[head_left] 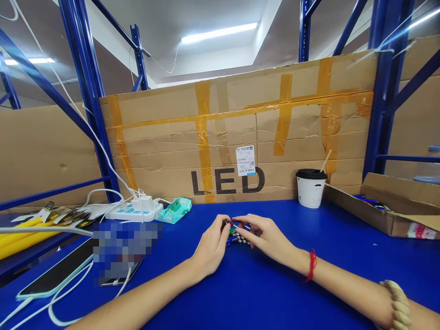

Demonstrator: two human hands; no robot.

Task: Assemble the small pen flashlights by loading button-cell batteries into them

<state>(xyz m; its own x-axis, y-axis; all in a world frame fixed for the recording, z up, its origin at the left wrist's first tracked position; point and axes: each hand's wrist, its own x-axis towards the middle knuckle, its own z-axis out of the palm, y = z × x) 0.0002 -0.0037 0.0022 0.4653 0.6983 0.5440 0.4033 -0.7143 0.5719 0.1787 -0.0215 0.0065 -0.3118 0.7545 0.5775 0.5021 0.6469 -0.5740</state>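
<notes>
My left hand point(211, 245) is closed, its thumb and forefinger pinched at a small dark-red and silver piece too small to name. Close to its right, my right hand point(266, 233) has its fingers curled together near the same spot. Whatever it grips is mostly hidden behind its fingers. Under and between both hands lies a small bunch of slim pen-like pieces point(243, 239) with silver ends, some of them blue. A bit of green shows among them. The bunch rests on the blue tabletop point(237, 293).
A lidded paper cup point(310, 191) and an open cardboard box point(381, 215) stand at the right. Leftward are a power strip point(118, 211), a turquoise packet point(174, 211), a phone point(58, 270) and loose white cables. A tall cardboard sheet point(165, 156) closes off the back.
</notes>
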